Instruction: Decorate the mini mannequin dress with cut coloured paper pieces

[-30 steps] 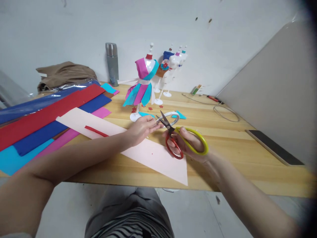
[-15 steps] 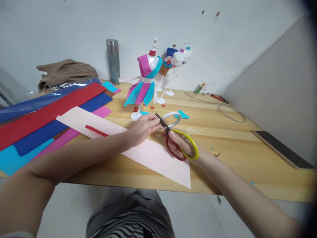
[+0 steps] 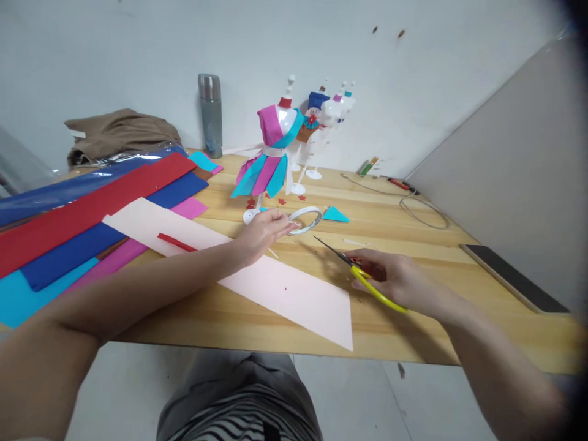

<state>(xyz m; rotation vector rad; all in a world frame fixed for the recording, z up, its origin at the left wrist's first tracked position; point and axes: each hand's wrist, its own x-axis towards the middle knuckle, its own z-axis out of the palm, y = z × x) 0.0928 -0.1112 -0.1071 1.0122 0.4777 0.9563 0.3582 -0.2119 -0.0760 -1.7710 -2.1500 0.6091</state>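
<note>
My left hand [image 3: 264,236] is closed, its fingertips pinching the near-left edge of a roll of white tape [image 3: 316,215]. A small white bit shows at the fingertips. My right hand [image 3: 397,278], apart to the right, grips scissors [image 3: 379,295] with a yellow and a red handle. Their dark blades look closed and point up and left toward the tape. Under my left forearm lies a pale pink sheet [image 3: 294,294], with a narrow red strip [image 3: 177,242] on it. Behind my left hand stands a white dress form [image 3: 287,119] wrapped in magenta, turquoise and white pieces.
Several more white dress forms [image 3: 331,111] stand behind. Coloured sheets [image 3: 96,205] are layered at the left, near a brown cloth [image 3: 124,135] and a grey flask [image 3: 211,122]. A turquoise triangle [image 3: 336,214], a cable [image 3: 425,222] and a dark flat device [image 3: 512,278] lie rightward.
My right hand has drawn the scissors away from my left fingertips, to the right and lower. The tape roll and my left hand have shifted slightly left.
</note>
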